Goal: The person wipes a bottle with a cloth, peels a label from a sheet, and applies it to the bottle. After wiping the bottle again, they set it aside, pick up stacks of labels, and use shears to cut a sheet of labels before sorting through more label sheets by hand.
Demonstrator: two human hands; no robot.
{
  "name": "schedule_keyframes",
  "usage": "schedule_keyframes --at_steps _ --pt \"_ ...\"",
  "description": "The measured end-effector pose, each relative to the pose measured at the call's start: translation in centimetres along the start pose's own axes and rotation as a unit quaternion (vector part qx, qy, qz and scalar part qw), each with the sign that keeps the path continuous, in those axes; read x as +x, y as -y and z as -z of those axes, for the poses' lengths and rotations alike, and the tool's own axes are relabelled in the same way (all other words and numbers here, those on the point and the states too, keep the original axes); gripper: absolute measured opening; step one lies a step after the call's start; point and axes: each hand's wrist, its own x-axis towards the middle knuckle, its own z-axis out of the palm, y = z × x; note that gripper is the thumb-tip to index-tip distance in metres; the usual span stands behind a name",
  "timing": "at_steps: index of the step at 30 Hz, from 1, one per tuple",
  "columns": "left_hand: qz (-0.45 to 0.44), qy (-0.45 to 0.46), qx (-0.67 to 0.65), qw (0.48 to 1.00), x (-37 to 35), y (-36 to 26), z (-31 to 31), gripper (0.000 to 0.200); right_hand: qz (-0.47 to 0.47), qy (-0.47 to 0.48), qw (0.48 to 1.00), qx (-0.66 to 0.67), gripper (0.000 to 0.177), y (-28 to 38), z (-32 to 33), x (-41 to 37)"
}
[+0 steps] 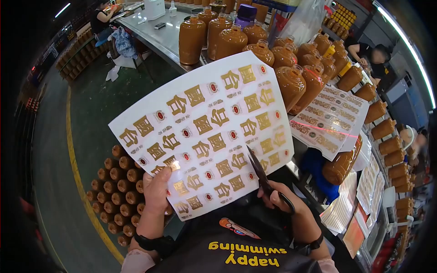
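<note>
A large white sheet of gold-lettered decals is held up in front of me, tilted, with rows of gold characters and small red emblems. My left hand grips its lower left edge, thumb on top and fingers behind. In my right hand is a pair of dark scissors, fingers through the handles. The blades point up and away, overlapping the lower right part of the sheet.
Brown glazed bottles crowd the metal table ahead. More decal sheets lie to the right beside a bottle on its side. Several rows of bottles stand low on the left. People sit at far left and upper right.
</note>
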Motion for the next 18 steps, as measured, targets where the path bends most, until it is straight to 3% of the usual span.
schedule_keyframes --at_steps 8,18 --pt "-0.018 -0.004 -0.023 1.0 -0.4 0.2 -0.3 0.036 0.029 0.016 0.999 0.004 0.077 1.5 0.0 0.5" --pt "0.053 0.019 0.001 0.998 -0.5 -0.9 0.6 0.04 0.049 0.046 0.997 -0.047 0.084 2.3 0.5 0.5"
